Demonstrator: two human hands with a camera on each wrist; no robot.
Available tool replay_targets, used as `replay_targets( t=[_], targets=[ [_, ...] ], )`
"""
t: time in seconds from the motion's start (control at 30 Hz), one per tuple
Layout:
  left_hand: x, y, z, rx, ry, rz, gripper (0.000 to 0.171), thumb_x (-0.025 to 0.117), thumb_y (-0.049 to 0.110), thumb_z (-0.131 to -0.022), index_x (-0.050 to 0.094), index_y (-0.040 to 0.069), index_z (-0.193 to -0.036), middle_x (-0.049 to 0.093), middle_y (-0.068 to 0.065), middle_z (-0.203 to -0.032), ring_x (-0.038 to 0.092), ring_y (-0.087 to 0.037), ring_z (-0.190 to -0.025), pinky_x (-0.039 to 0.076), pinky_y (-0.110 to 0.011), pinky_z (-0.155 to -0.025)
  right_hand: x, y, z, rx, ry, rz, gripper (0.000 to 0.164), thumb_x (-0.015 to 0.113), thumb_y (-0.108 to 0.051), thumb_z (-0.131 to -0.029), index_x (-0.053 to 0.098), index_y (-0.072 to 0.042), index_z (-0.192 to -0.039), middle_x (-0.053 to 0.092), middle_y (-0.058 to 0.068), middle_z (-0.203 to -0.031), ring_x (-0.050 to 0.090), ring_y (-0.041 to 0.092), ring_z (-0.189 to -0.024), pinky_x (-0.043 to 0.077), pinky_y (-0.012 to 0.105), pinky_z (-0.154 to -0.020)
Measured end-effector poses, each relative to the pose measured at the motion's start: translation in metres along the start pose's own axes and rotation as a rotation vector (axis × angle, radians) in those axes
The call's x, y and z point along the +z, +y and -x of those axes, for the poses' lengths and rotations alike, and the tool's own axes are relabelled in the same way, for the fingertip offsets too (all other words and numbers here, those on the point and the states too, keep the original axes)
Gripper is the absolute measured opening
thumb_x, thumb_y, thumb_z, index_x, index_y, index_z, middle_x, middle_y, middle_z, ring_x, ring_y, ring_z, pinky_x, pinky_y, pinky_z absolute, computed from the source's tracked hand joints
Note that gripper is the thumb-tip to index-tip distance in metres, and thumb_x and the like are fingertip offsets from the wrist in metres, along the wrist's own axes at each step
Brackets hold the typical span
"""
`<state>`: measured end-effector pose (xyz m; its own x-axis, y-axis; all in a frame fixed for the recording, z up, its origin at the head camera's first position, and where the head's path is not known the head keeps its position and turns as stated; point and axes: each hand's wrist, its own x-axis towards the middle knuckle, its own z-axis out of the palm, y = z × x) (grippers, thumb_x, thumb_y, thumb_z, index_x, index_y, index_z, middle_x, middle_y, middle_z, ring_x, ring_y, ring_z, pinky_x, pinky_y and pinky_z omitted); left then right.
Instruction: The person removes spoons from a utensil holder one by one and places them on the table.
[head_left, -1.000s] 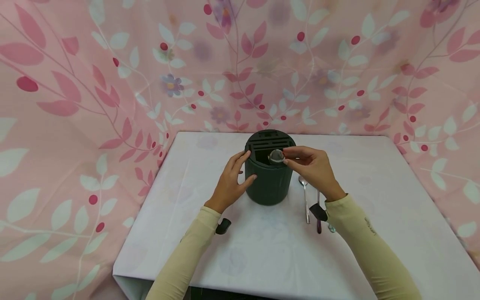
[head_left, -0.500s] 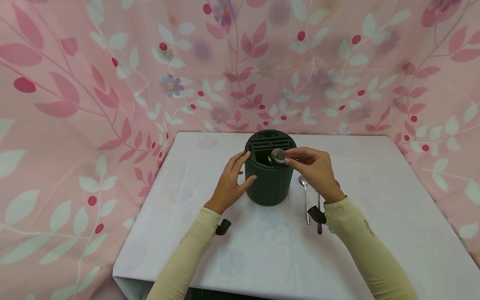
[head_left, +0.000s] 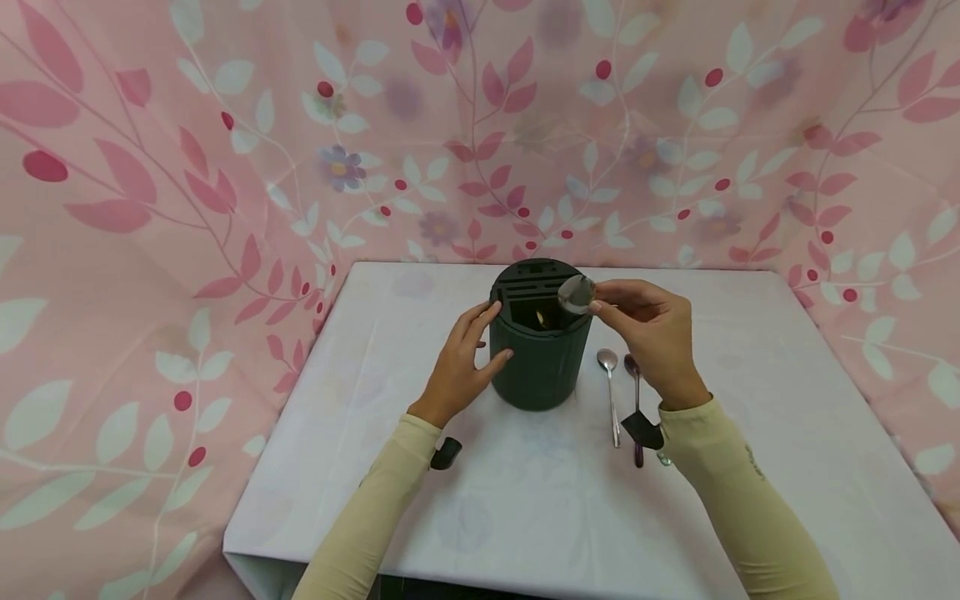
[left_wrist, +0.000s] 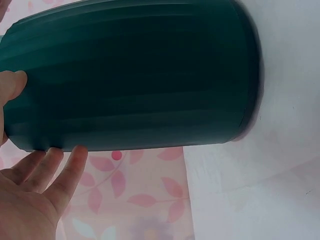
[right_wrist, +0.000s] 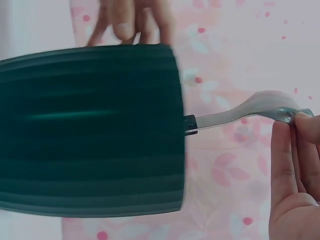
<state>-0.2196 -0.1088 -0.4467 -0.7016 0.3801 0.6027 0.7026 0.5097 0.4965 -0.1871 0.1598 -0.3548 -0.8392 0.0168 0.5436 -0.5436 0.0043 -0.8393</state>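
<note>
A dark green cylindrical utensil holder with a slotted top stands upright on the table. My left hand touches its left side, with fingertips near the rim and the thumb against the front, fingers fairly straight. By the bowl, my right hand pinches a metal spoon over the top opening. In the right wrist view, the spoon sticks out past the rim with a dark handle section; the rest of the handle is hidden by the holder. A small gold-coloured piece shows inside the opening.
To the right of the holder lie a silver spoon and a dark-handled spoon, partly covered by the right wrist camera. A small greenish end of something shows beside them. White cloth covers the table; pink floral fabric hangs behind.
My right hand has moved up and to the right, lifting the spoon's bowl higher above the opening. The left hand and the holder stay in place.
</note>
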Motion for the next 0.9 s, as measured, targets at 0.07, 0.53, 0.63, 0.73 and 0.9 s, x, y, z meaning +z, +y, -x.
replay_targets(
  t=[0.07, 0.53, 0.63, 0.73, 0.9],
  targets=[
    [0.000, 0.000, 0.001, -0.003, -0.003, 0.002, 0.078, 0.073, 0.024, -0.089, 0.031, 0.015, -0.153, 0.033, -0.010, -0.151, 0.039, -0.019, -0.134, 0.054, -0.037, -0.089, 0.000, -0.005, 0.001, -0.015, 0.033, -0.031, 0.024, 0.075, 0.005, -0.082, 0.070, 0.009, -0.105, 0.071, 0.015, -0.098, 0.069, 0.022, -0.085, 0.056, 0.028, -0.081],
    [-0.001, -0.001, 0.000, 0.003, -0.013, 0.003, 0.078, 0.073, 0.024, -0.089, 0.031, 0.014, -0.153, 0.034, -0.008, -0.151, 0.040, -0.017, -0.133, 0.052, -0.030, -0.091, -0.001, -0.038, 0.000, -0.206, 0.261, -0.500, 0.026, 0.062, 0.030, -0.075, 0.056, 0.029, -0.100, 0.068, 0.028, -0.092, 0.069, 0.034, -0.083, 0.056, 0.043, -0.083],
    [-0.002, -0.001, 0.000, 0.000, -0.017, 0.004, 0.077, 0.073, 0.025, -0.090, 0.031, 0.014, -0.153, 0.034, -0.008, -0.151, 0.039, -0.017, -0.133, 0.052, -0.029, -0.092, -0.005, -0.046, -0.001, -0.232, 0.298, -0.570, 0.025, 0.060, 0.030, -0.076, 0.055, 0.030, -0.101, 0.067, 0.031, -0.092, 0.068, 0.037, -0.085, 0.054, 0.048, -0.085],
    [-0.002, -0.002, 0.000, -0.001, -0.022, 0.001, 0.077, 0.073, 0.026, -0.090, 0.031, 0.015, -0.153, 0.034, -0.007, -0.151, 0.039, -0.017, -0.133, 0.051, -0.027, -0.092, -0.011, -0.052, -0.001, -0.257, 0.316, -0.643, 0.025, 0.056, 0.033, -0.077, 0.054, 0.031, -0.102, 0.065, 0.033, -0.092, 0.067, 0.040, -0.087, 0.052, 0.051, -0.086],
    [-0.002, -0.003, 0.000, 0.001, -0.019, 0.000, 0.077, 0.073, 0.025, -0.089, 0.031, 0.015, -0.153, 0.034, -0.008, -0.151, 0.039, -0.017, -0.133, 0.051, -0.028, -0.092, -0.023, -0.059, 0.000, -0.276, 0.335, -0.679, 0.026, 0.054, 0.033, -0.077, 0.053, 0.031, -0.103, 0.065, 0.035, -0.095, 0.067, 0.041, -0.090, 0.050, 0.053, -0.088]
  ],
)
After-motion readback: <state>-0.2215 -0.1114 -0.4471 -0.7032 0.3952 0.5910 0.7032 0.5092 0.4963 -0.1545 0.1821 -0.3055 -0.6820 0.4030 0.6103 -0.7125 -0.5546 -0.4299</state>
